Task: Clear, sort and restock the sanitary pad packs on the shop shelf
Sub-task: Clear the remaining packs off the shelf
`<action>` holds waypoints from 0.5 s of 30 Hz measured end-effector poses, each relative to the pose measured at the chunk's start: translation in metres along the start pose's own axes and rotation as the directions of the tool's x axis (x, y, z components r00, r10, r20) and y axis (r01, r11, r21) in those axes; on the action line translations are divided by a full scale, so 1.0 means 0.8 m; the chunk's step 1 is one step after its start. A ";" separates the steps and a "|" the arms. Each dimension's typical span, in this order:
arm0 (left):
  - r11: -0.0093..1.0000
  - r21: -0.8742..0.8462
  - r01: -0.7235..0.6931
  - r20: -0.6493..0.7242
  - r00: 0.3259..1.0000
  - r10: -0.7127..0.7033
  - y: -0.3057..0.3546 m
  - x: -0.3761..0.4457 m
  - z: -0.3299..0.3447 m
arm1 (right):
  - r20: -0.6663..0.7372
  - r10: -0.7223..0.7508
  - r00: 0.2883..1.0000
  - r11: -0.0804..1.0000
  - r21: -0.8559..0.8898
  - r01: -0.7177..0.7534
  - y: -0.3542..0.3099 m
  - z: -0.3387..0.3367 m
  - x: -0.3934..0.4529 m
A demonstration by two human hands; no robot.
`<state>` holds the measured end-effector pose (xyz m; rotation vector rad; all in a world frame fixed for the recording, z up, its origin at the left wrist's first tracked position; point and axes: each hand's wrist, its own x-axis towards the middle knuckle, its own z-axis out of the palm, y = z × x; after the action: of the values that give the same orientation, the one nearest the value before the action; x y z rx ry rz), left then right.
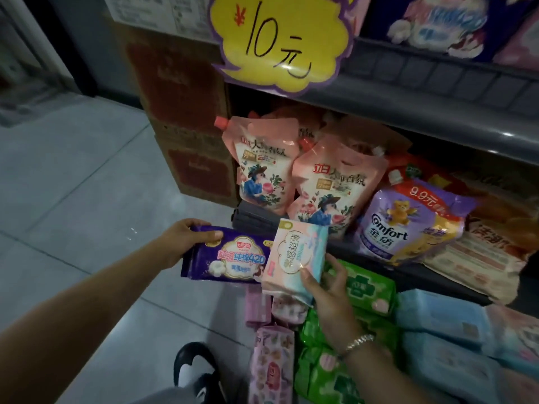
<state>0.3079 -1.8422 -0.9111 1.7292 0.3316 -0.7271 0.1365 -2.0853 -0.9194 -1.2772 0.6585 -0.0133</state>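
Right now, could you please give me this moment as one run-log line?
left hand: grips dark purple plastic pad pack | right hand: holds pale pink-and-blue pad pack | below: green pad packs stacked

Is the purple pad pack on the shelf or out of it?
Out of it. The left hand grips the purple pad pack by its end, holding it level in the air over the floor, in front of the shelf.

Left hand (180, 243) holds a wide pack (227, 255) left of the smaller pack (294, 258) in right hand (329, 295), edges overlapping. Behind them, refill pouches (291, 167) stand on the low shelf (437, 275). Pack stacks (364, 287) lie below right hand. Price sign (283, 39) hangs above.
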 end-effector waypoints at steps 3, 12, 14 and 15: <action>0.999 0.045 0.005 -0.078 0.997 -0.002 -0.020 0.019 -0.020 | 0.022 0.034 0.999 0.999 -0.006 -0.034 0.018 0.026 0.017; 0.995 0.092 -0.033 -0.129 0.991 0.045 -0.057 0.071 -0.071 | 0.013 0.154 0.988 0.988 -0.023 -0.154 0.065 0.054 0.051; 0.992 0.111 -0.057 -0.138 0.988 0.072 -0.055 0.087 -0.073 | 0.002 0.163 0.987 0.985 -0.054 -0.162 0.072 0.056 0.056; 0.990 0.123 -0.064 -0.142 0.986 0.081 -0.055 0.096 -0.074 | 0.000 0.165 0.986 0.984 -0.066 -0.165 0.076 0.056 0.060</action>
<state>0.3594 -1.7853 -0.9847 1.9025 0.3302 -0.5771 0.1756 -2.0440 -0.9886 -1.2821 0.7638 0.1488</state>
